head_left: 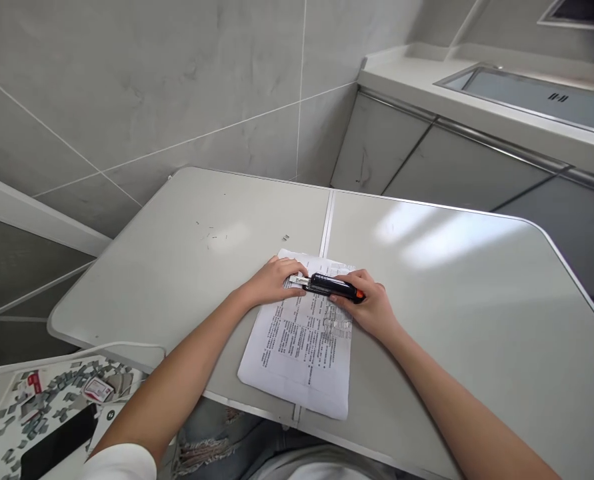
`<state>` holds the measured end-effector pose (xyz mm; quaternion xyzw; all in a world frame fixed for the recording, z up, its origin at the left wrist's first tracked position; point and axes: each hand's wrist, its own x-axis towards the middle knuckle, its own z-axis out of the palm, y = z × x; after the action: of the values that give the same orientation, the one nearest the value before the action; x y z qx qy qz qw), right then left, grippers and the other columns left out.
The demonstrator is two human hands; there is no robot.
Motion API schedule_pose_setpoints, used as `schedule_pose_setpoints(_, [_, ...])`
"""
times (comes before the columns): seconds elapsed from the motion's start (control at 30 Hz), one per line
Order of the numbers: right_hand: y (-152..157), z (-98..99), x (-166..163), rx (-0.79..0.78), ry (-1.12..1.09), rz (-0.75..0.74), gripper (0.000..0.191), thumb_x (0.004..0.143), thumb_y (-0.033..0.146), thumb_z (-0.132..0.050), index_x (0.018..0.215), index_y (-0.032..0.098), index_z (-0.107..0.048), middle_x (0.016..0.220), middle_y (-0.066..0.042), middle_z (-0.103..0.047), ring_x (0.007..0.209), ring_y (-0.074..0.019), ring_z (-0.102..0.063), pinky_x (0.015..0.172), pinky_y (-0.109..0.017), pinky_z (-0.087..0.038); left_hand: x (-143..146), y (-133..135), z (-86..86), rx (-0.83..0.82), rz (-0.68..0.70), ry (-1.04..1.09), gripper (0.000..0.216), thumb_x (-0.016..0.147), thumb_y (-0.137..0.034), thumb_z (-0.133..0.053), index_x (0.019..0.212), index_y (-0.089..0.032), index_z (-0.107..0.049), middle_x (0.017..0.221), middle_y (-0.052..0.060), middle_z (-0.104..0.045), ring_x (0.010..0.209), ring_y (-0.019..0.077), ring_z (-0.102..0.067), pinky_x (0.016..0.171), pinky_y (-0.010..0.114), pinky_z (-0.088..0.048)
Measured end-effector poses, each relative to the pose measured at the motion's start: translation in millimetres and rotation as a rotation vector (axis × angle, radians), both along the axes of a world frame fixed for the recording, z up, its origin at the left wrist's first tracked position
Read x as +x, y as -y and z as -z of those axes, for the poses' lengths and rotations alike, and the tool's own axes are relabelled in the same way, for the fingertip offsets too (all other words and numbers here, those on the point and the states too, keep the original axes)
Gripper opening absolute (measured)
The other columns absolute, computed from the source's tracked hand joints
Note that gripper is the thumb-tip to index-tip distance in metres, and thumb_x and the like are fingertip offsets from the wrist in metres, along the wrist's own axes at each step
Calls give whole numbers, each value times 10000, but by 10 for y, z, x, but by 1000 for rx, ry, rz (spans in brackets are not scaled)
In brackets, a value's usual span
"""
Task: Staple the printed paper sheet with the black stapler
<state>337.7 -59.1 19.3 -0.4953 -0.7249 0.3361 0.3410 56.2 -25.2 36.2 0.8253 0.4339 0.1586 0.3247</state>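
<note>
A black stapler (331, 285) with an orange patch at its right end lies sideways over the upper part of a stack of printed paper (297, 353). My right hand (374, 303) is wrapped round the stapler's right end. At the other end, my left hand (275, 280) pinches around the silver metal part that sticks out of the stapler. Whether a separate strip of staples is between those fingers, I cannot tell. Many staples (337, 322) show on the paper's right side, below the stapler.
Loose staples (213, 236) and small staple pieces (285, 237) lie on the white folding table (141, 280). Lower left, a side surface holds many grey staple strips (51, 393), a small red-and-white box (97, 389), a dark phone (59, 443) and a white cable (121, 345).
</note>
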Motion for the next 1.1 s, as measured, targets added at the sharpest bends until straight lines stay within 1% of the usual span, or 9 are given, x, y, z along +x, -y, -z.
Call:
schedule_pose_setpoints(0.2, [62, -18, -12, 259, -70, 168, 223, 909, 345, -748, 1129, 338, -785, 937, -56, -743, 917, -272, -634, 756, -441, -569, -9, 37, 41, -68, -115, 73, 699, 762, -501, -864, 1346, -247, -576, 1001, 17, -639, 971, 235, -584, 980, 422, -425])
schedule_pose_setpoints(0.3, [76, 25, -3, 449, -17, 172, 232, 923, 307, -702, 1132, 362, -787, 1027, -47, -805, 940, -297, -641, 808, -504, -562, 51, 58, 43, -181, -312, 436, 651, 776, -569, -839, 1268, -227, -586, 1188, 78, -637, 1083, 244, -583, 979, 408, -466])
schedule_pose_setpoints(0.43, [130, 64, 51, 539, 150, 38, 273, 970, 256, -648, 1168, 396, -774, 1133, 0, -809, 968, -264, -697, 875, -477, -564, 190, 100, 11, -589, -397, 1096, 417, 1032, -556, -528, 1185, -184, -641, 1395, 142, -624, 1258, 247, -604, 1107, 423, -465])
schedule_pose_setpoints(0.53, [169, 54, 85, 436, 254, -81, 272, 1013, 282, -632, 1203, 436, -752, 1136, 36, -808, 967, -214, -724, 902, -401, -576, 238, 122, 2, -921, -298, 1222, 389, 1048, -468, -544, 1212, -145, -687, 1387, 173, -653, 1282, 270, -635, 1163, 430, -450])
schedule_pose_setpoints(0.6, [171, 39, 94, 391, 271, -150, 261, 1020, 310, -637, 1203, 462, -744, 1118, 59, -810, 954, -190, -728, 888, -359, -577, 233, 127, 10, -1028, -268, 1231, 350, 1052, -393, -554, 1220, -123, -700, 1330, 184, -688, 1259, 276, -663, 1173, 435, -453])
schedule_pose_setpoints(0.77, [153, 39, 90, 419, 304, -182, 283, 1032, 285, -605, 1150, 491, -757, 1082, 86, -814, 923, -178, -709, 855, -345, -542, 190, 119, 35, -1093, -281, 1309, 307, 1049, -264, -553, 1254, -90, -701, 1234, 176, -730, 1201, 249, -705, 1193, 419, -463])
schedule_pose_setpoints(0.87, [177, 58, 55, 507, 257, -55, 279, 999, 276, -625, 1140, 469, -768, 1048, 54, -820, 937, -220, -711, 865, -402, -523, 169, 89, 37, -1087, -323, 1337, 277, 1031, -196, -553, 1206, -53, -714, 1258, 206, -720, 1222, 263, -700, 1200, 415, -468])
schedule_pose_setpoints(1.0, [189, 20, -65, 575, 68, 273, 232, 956, 286, -645, 1123, 385, -771, 1036, -18, -815, 986, -305, -709, 914, -533, -489, 103, 2, -5, -933, -571, 1539, 278, 958, -49, -538, 1185, -65, -696, 1225, 202, -736, 1211, 254, -713, 1139, 402, -540])
schedule_pose_setpoints(1.1, [159, -48, -171, 425, 2, 266, 176, 928, 339, -704, 1096, 357, -753, 982, -23, -800, 901, -298, -699, 901, -542, -501, 29, -61, -70, -779, -731, 1775, 364, 930, 6, -470, 1228, -92, -655, 1134, 159, -749, 1097, 197, -753, 1057, 370, -598])
